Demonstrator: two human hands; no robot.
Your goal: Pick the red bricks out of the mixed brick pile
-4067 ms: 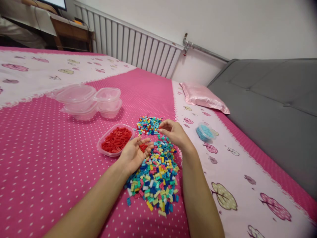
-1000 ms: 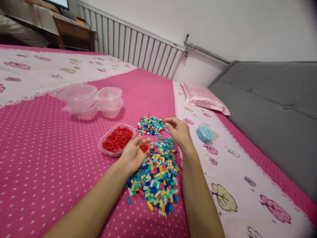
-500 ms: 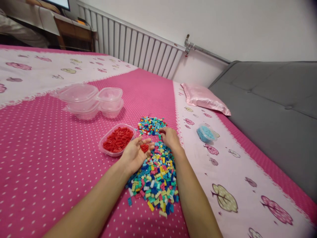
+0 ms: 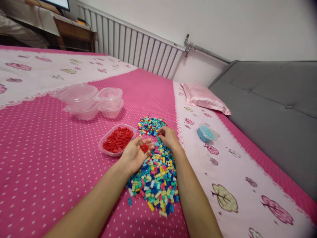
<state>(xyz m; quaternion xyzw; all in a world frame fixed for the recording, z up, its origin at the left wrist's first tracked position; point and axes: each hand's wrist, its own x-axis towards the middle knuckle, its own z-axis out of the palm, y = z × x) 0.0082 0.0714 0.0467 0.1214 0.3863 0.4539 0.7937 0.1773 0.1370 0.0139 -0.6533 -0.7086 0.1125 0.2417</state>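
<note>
Fingers (image 4: 162,131) among bricks (image 4: 155,175) — pinching

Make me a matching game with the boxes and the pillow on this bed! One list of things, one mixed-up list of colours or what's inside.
Things:
1. Tub by the left hand
2. Small tub on the pale border
3. Stacked tubs
4. Pillow

Descriptions:
A. shiny pink
B. red bricks
C. clear, no bricks
D. light blue bricks

Pairs: 1-B, 2-D, 3-C, 4-A
</note>
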